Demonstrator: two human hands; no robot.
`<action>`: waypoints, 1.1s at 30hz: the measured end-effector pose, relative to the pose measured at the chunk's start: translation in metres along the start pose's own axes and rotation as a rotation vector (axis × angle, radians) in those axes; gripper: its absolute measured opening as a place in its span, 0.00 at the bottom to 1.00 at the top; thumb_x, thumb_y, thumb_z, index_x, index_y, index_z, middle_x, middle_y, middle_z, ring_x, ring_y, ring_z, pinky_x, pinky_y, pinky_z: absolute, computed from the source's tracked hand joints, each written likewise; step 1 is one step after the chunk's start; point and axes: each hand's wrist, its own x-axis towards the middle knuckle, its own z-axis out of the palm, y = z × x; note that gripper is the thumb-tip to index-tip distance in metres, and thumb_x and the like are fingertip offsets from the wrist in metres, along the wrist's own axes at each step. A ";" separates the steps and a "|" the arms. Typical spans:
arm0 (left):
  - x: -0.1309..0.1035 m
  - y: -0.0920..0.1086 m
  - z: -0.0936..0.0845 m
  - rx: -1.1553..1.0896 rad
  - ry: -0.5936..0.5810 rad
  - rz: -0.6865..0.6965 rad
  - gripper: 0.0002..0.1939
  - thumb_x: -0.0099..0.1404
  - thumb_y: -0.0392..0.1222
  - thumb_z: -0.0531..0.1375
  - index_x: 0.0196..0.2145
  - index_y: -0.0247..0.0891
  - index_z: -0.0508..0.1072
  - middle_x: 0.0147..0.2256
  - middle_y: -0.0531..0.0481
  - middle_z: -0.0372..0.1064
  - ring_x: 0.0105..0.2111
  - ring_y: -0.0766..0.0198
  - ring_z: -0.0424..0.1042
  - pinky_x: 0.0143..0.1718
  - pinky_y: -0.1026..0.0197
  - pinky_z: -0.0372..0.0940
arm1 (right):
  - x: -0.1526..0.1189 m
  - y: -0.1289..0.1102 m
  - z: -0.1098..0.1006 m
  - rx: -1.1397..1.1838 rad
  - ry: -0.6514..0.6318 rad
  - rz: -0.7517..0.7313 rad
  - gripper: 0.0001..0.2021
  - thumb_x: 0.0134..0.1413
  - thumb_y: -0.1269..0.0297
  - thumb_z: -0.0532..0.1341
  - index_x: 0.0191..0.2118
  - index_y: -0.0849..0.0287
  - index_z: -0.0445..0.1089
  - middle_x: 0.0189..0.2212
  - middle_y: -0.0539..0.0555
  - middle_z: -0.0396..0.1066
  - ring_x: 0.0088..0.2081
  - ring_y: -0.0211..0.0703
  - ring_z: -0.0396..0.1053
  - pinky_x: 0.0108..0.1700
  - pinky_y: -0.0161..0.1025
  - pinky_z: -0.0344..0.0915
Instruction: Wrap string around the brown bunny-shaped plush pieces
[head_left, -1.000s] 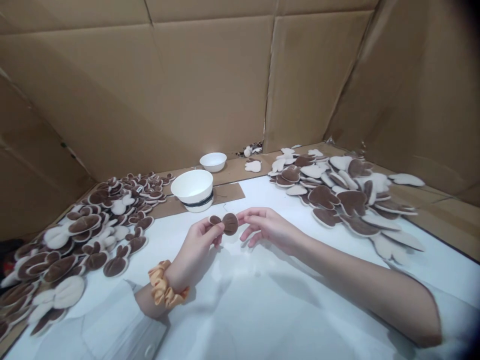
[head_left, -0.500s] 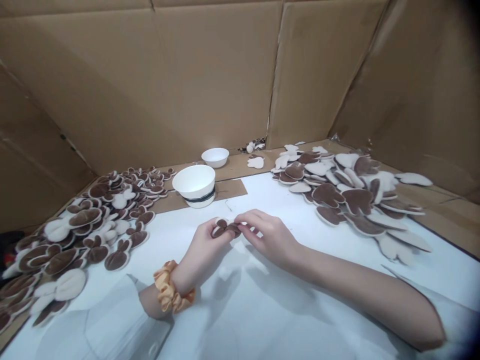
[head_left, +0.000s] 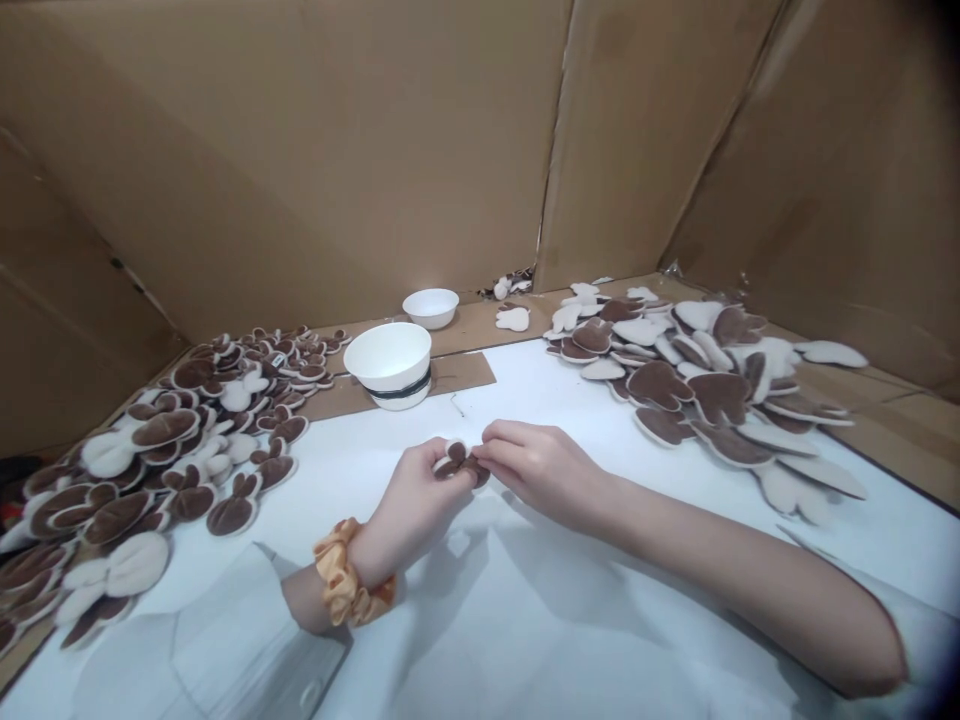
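Between my two hands, just above the white tabletop, is a small brown plush bunny-shaped piece (head_left: 454,455) with a pale edge. My left hand (head_left: 424,492), with an orange scrunchie (head_left: 346,575) at its wrist, is closed with thumb and fingers pinching the piece from the left. My right hand (head_left: 536,468) pinches its right side with closed fingertips. Part of the piece is covered by the fingers. Beyond the hands stands a white bowl (head_left: 388,360) with a black band round its lower part.
To the left spreads a heap of brown and white bunny pieces (head_left: 232,505). On the right lies a pile of flat brown and white cutouts (head_left: 720,398). A smaller white bowl (head_left: 430,308) and a lone white cutout (head_left: 512,319) sit behind, before a cardboard wall (head_left: 360,150).
The piece has turned slightly between my fingers, and its ear part now stands more upright. Both hands keep their pinch on it. The camera view has shifted a little.
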 end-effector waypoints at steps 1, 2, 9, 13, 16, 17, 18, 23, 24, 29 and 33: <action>0.000 -0.001 0.000 0.030 0.004 0.015 0.07 0.53 0.37 0.55 0.20 0.34 0.61 0.22 0.54 0.58 0.26 0.66 0.58 0.28 0.66 0.54 | 0.001 0.000 -0.001 -0.005 -0.015 -0.025 0.12 0.57 0.70 0.48 0.27 0.62 0.66 0.26 0.54 0.64 0.27 0.35 0.61 0.26 0.32 0.55; 0.001 -0.003 0.000 0.065 0.002 0.029 0.07 0.52 0.37 0.55 0.20 0.34 0.62 0.21 0.54 0.58 0.26 0.66 0.58 0.28 0.66 0.54 | 0.002 0.001 -0.001 -0.018 -0.021 -0.053 0.13 0.57 0.71 0.47 0.26 0.62 0.65 0.25 0.54 0.64 0.26 0.36 0.60 0.26 0.32 0.54; 0.003 -0.004 -0.001 0.147 -0.063 0.053 0.05 0.53 0.37 0.54 0.21 0.34 0.64 0.23 0.54 0.61 0.26 0.65 0.59 0.28 0.66 0.54 | 0.001 0.008 0.003 -0.086 0.045 -0.178 0.10 0.53 0.73 0.49 0.25 0.63 0.62 0.23 0.54 0.63 0.25 0.37 0.59 0.25 0.33 0.54; 0.004 0.000 -0.005 0.095 -0.116 0.033 0.07 0.55 0.40 0.55 0.23 0.34 0.64 0.23 0.54 0.60 0.26 0.66 0.59 0.28 0.66 0.53 | -0.002 0.013 0.004 0.148 0.115 -0.080 0.06 0.51 0.73 0.50 0.28 0.61 0.62 0.27 0.54 0.64 0.25 0.35 0.60 0.27 0.31 0.58; 0.004 -0.004 -0.007 0.020 -0.138 0.006 0.08 0.55 0.40 0.55 0.23 0.34 0.63 0.23 0.55 0.58 0.25 0.67 0.57 0.28 0.66 0.52 | -0.002 0.013 0.003 0.348 0.122 0.003 0.05 0.48 0.74 0.51 0.27 0.61 0.62 0.28 0.53 0.63 0.27 0.34 0.61 0.30 0.31 0.61; 0.005 -0.006 -0.007 -0.003 -0.133 -0.009 0.08 0.55 0.40 0.55 0.22 0.34 0.63 0.22 0.55 0.58 0.25 0.67 0.57 0.27 0.66 0.52 | -0.002 0.013 0.001 0.408 0.108 0.042 0.05 0.48 0.74 0.52 0.27 0.61 0.63 0.28 0.53 0.64 0.28 0.34 0.61 0.31 0.32 0.61; 0.005 -0.008 -0.007 -0.022 -0.123 -0.024 0.08 0.55 0.40 0.55 0.22 0.34 0.62 0.22 0.55 0.57 0.25 0.67 0.57 0.27 0.66 0.52 | -0.001 0.013 0.000 0.464 0.089 0.088 0.04 0.48 0.74 0.53 0.27 0.61 0.64 0.28 0.53 0.64 0.28 0.35 0.62 0.31 0.32 0.62; 0.008 -0.007 -0.007 -0.074 -0.119 -0.026 0.07 0.56 0.40 0.54 0.24 0.34 0.64 0.25 0.52 0.62 0.28 0.65 0.61 0.31 0.64 0.54 | 0.006 0.011 -0.008 0.827 -0.041 0.432 0.07 0.50 0.66 0.54 0.36 0.61 0.65 0.31 0.54 0.67 0.28 0.36 0.66 0.25 0.32 0.65; 0.008 -0.006 -0.008 -0.076 -0.129 -0.011 0.06 0.56 0.39 0.54 0.25 0.34 0.65 0.26 0.52 0.63 0.29 0.64 0.61 0.31 0.64 0.55 | 0.007 0.011 -0.008 0.927 -0.083 0.486 0.09 0.50 0.64 0.55 0.37 0.61 0.64 0.30 0.54 0.67 0.28 0.37 0.67 0.24 0.32 0.66; 0.009 -0.006 -0.010 -0.171 -0.085 0.041 0.09 0.56 0.38 0.55 0.37 0.35 0.65 0.34 0.48 0.66 0.34 0.62 0.64 0.34 0.64 0.58 | 0.009 0.012 0.001 1.260 -0.075 0.687 0.12 0.46 0.61 0.60 0.33 0.64 0.62 0.23 0.51 0.66 0.27 0.38 0.70 0.32 0.38 0.69; 0.012 -0.011 -0.013 -0.194 0.055 0.046 0.12 0.57 0.40 0.56 0.39 0.34 0.63 0.36 0.46 0.65 0.35 0.62 0.65 0.37 0.62 0.59 | 0.009 0.014 0.004 1.351 -0.074 0.733 0.13 0.42 0.61 0.62 0.31 0.63 0.59 0.31 0.54 0.66 0.30 0.41 0.71 0.32 0.39 0.70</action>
